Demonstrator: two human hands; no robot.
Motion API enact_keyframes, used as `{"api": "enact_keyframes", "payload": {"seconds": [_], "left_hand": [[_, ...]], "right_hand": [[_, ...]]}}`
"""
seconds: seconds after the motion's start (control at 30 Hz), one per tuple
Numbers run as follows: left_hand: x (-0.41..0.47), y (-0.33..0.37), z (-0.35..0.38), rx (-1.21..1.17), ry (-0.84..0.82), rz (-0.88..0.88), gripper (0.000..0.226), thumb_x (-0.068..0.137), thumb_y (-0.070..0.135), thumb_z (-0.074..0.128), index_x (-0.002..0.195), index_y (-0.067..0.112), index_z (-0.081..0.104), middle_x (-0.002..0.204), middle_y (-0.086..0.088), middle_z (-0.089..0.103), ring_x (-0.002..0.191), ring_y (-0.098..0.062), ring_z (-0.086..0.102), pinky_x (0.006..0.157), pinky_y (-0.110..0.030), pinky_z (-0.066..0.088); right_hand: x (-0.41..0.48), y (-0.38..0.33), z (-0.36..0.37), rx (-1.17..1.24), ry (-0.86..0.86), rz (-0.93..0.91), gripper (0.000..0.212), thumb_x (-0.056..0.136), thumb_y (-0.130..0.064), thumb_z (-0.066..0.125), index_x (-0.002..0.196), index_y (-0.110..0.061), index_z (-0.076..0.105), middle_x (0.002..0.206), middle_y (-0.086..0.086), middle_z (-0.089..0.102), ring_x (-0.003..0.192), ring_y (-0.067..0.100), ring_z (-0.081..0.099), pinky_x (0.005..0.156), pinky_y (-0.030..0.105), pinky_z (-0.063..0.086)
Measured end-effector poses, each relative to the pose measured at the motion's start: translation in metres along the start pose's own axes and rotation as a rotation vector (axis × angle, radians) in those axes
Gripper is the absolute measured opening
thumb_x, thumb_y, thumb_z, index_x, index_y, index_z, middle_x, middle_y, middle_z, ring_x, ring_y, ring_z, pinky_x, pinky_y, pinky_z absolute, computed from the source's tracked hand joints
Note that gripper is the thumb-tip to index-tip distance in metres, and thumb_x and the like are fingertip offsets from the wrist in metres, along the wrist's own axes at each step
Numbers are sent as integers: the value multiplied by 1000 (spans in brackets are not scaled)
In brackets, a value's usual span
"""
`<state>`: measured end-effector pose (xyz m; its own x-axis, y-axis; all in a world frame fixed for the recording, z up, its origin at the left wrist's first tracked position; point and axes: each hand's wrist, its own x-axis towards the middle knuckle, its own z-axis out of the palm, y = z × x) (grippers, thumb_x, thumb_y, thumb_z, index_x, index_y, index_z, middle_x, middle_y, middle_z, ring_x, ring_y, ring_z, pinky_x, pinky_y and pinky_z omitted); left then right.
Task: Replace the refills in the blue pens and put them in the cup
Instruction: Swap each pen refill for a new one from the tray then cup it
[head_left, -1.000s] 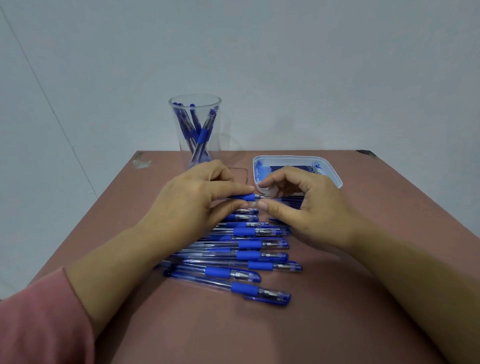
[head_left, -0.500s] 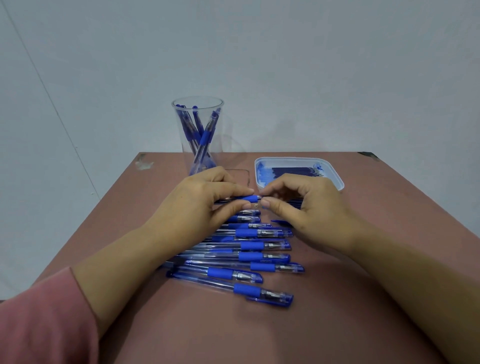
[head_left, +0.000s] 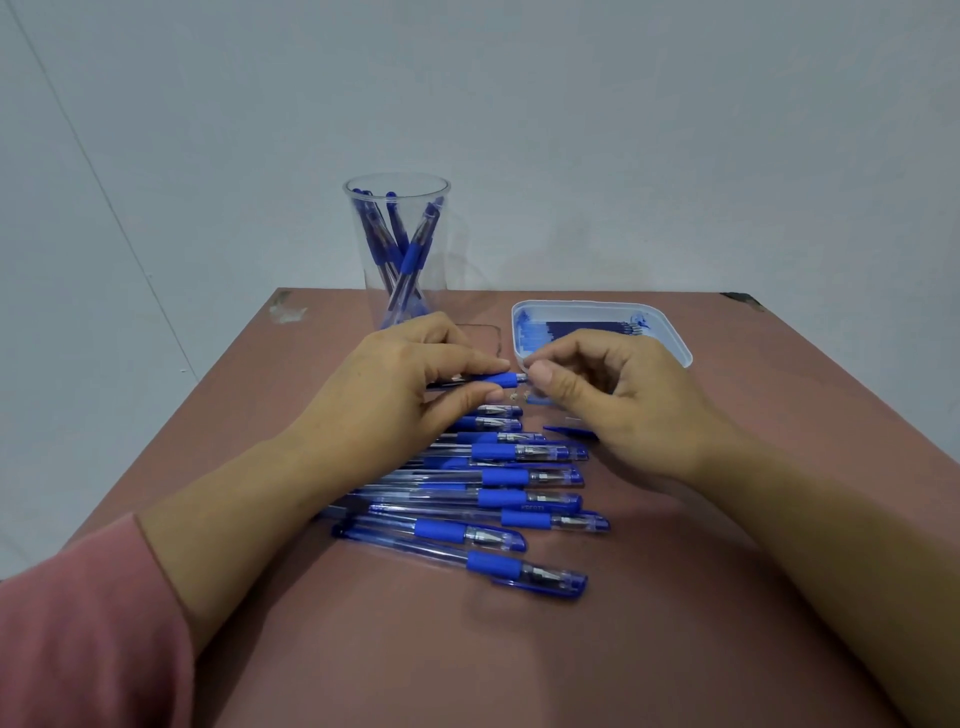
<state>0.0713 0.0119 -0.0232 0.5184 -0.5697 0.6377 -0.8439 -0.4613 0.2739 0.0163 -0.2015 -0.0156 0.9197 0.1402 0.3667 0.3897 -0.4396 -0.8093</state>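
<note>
A pink sleeve (head_left: 78, 623) borders the worn reddish-brown counter (head_left: 467, 665), where a row of blue pens (head_left: 498, 499) lies side by side. Just beyond, the left grip (head_left: 395, 384) is closed around one pen (head_left: 496, 379) and the right grip (head_left: 613, 395) pinches its tip. Farther back are a white tray (head_left: 675, 343) of refills (head_left: 571, 330), a clear cup (head_left: 400, 249) holding pens, a chipped corner (head_left: 285, 310) and a pale wall (head_left: 675, 130).

- Your cup (head_left: 376, 280) is clear, glossy plastic.
- Your pens (head_left: 488, 564) have clear glossy plastic barrels, matt blue rubbery grips and shiny metal tips.
- The tray (head_left: 675, 345) is smooth pale plastic.
- The table (head_left: 467, 649) is matt reddish-brown.
- Your sleeve (head_left: 78, 623) is soft pink cloth.
</note>
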Motion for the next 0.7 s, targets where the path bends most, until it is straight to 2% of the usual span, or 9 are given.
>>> {"api": "enact_keyframes", "payload": {"seconds": [0.07, 0.13, 0.23, 0.37, 0.47, 0.6, 0.7], "left_hand": [[0, 0, 0, 8, -3, 4, 35, 86, 46, 57, 113, 29, 72, 86, 15, 55, 75, -1, 54, 67, -10, 42], [0, 0, 0, 16, -9, 8, 34, 87, 45, 58, 112, 28, 72, 86, 15, 56, 75, -2, 54, 66, -9, 42], [0, 0, 0, 12, -17, -7, 33, 87, 44, 58, 113, 30, 71, 86, 14, 58, 76, -3, 56, 67, -11, 44], [0, 2, 1, -28, -26, -65, 32, 87, 45, 56, 113, 32, 71, 81, 15, 56, 75, -5, 55, 65, -12, 42], [1, 0, 0, -34, -17, -102, 30, 87, 42, 59, 111, 31, 72, 80, 15, 56, 75, -4, 55, 67, -11, 42], [0, -4, -2, 26, -44, -99, 28, 86, 37, 67, 111, 27, 73, 85, 11, 59, 76, -6, 57, 68, -32, 53], [0, -6, -2, 29, -34, -106, 29, 85, 37, 68, 111, 26, 73, 86, 12, 59, 77, -6, 57, 69, -33, 53]], "right_hand": [[2, 1, 1, -11, -5, 13, 14, 82, -41, 64, 86, -29, 70, 83, -3, 72, 84, 18, 68, 79, 32, 57], [2, 2, 1, 5, -2, -1, 4, 82, -27, 70, 83, -31, 70, 83, -4, 72, 82, 18, 68, 72, 26, 56], [2, 1, -1, 21, -14, -33, 16, 80, -18, 73, 83, -33, 69, 84, -9, 71, 78, 10, 66, 66, 16, 51], [3, 3, -4, -156, 15, -145, 25, 82, -16, 73, 86, -40, 65, 89, -17, 69, 89, 4, 66, 79, 15, 50], [5, 7, -9, -224, 55, -184, 29, 82, -13, 74, 86, -40, 65, 85, -16, 69, 89, 2, 65, 79, 13, 49], [8, 16, -18, -303, 67, -118, 33, 87, -12, 68, 87, -43, 61, 87, -22, 66, 88, -4, 62, 78, 8, 45], [11, 21, -19, -391, 13, -81, 33, 90, -14, 64, 88, -47, 58, 89, -26, 62, 90, -6, 58, 78, 7, 42]]}}
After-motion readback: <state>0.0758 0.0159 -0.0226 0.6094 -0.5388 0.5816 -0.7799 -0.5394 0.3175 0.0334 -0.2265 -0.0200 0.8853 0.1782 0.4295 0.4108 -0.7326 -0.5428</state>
